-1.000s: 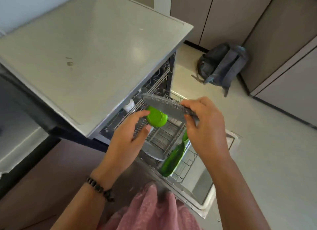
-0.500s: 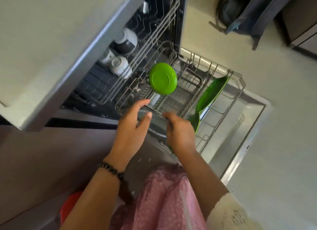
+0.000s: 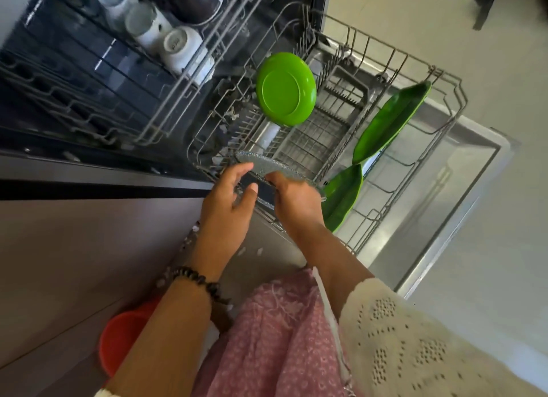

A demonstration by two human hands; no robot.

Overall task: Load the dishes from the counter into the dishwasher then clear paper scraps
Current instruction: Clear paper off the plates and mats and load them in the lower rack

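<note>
At the near edge of the pulled-out lower rack [image 3: 409, 224], both hands meet on a textured glass plate [image 3: 267, 162] — it stands on edge, tilted, at the rack's front corner. The right hand [image 3: 293, 201] curls its fingers over the plate's rim and grips it. The left hand [image 3: 228, 209] is loosely spread beside it, fingertips touching the plate's left part, thumb apart; it grips nothing. Deeper in the same rack a round green plate [image 3: 284, 89] stands upright, its underside facing the camera. Two long green leaf-shaped dishes [image 3: 391, 121] lean along the rack's right side — one just right of the right hand. In the upper rack [image 3: 89, 106], white cups [image 3: 178, 45] sit upside down. An orange-red bucket [image 3: 118, 340] stands on the floor below the left forearm.
</note>
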